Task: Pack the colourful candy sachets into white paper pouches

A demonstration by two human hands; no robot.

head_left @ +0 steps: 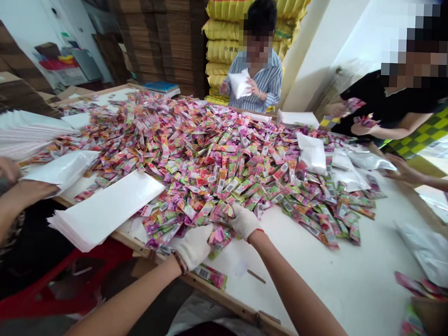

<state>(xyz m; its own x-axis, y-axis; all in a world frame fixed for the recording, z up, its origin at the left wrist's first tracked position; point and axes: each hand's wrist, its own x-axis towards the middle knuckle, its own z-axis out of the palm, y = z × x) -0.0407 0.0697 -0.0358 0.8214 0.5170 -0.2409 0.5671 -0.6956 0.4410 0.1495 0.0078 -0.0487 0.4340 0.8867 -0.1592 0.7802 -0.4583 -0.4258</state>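
Note:
A big heap of small colourful sachets (195,157), pink, purple, orange and green, covers much of the white table. My left hand (195,246), in a white knitted glove, is at the heap's near edge, its fingers curled round a few pink sachets (217,235). Just to the right and farther in, my right hand (246,221), gloved alike, has its fingertips closed on a sachet (227,210) at the front of the heap. Parts of both hands' fingertips are hidden among the sachets. One loose sachet (211,276) lies by the wooden rim below my left hand.
A stack of white bags (108,208) lies left of my hands, overhanging the rim. Filled white bags (311,152) lie on the right. Across the table a person (254,76) holds a white bag; another at right (391,105) holds sachets. Other people's hands reach in from both sides.

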